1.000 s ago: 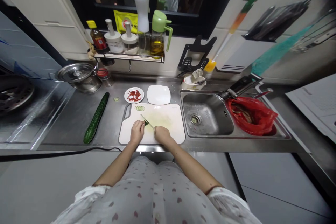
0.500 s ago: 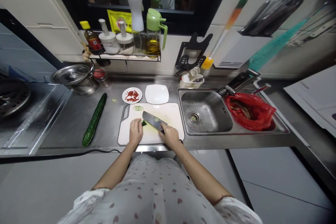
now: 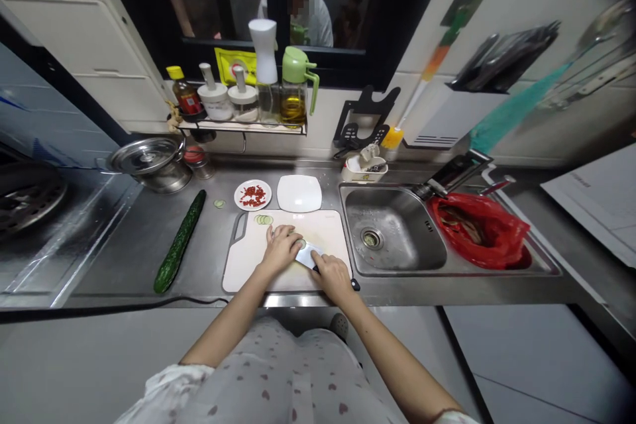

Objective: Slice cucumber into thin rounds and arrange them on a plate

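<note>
I am gripping a broad metal knife with a black handle [image 3: 309, 256] in my closed right hand [image 3: 332, 275], its blade lying over the white plastic cutting board with a grey handle [image 3: 248, 258]. My left hand [image 3: 281, 248] is reaching across to the blade, its fingers partly spread and its fingertips touching or nearly touching a thin pale-green cucumber slice [image 3: 302, 244] on the metal; I cannot tell whether they are pinching it, and my hand is hiding what lies beneath. A short row of overlapping round cucumber slices [image 3: 263, 220] is lying near the board's far left corner. Just beyond the board, a round white plate of chopped red pieces [image 3: 253, 195] is sitting left of a squarish white plate [image 3: 299, 193]. A long dark-green whole cucumber [image 3: 179, 242] is lying left of the board on the stainless-steel table [image 3: 129, 232], and a metal sink [image 3: 397, 232] is standing just right of the board.
</note>
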Demonstrator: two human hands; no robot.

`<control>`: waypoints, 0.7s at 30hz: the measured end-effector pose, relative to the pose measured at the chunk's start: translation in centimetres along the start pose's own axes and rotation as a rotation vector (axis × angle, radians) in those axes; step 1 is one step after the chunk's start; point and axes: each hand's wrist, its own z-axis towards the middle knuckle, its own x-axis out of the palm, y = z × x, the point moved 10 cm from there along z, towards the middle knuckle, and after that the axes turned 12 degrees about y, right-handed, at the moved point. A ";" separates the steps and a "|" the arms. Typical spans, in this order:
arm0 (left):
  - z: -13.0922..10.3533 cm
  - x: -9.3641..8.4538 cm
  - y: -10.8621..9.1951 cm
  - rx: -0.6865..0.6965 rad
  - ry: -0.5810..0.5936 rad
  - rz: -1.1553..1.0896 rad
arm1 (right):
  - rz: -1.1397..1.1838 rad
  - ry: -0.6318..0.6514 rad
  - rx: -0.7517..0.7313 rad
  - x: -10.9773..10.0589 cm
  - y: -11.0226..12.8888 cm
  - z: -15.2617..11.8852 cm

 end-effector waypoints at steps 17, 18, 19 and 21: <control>-0.1 -0.4 9.6 -0.563 -0.193 -0.313 | 0.204 -0.062 0.264 2.1 -5.5 -1.4; -0.1 -0.7 10.3 -0.599 -0.198 -0.300 | 0.212 -0.062 0.269 2.0 -5.6 -1.4; 0.0 -0.9 10.9 -0.629 -0.203 -0.284 | 0.217 -0.062 0.272 1.8 -5.6 -1.5; 0.2 -1.4 11.9 -0.668 -0.212 -0.251 | 0.220 -0.059 0.274 1.6 -5.6 -1.5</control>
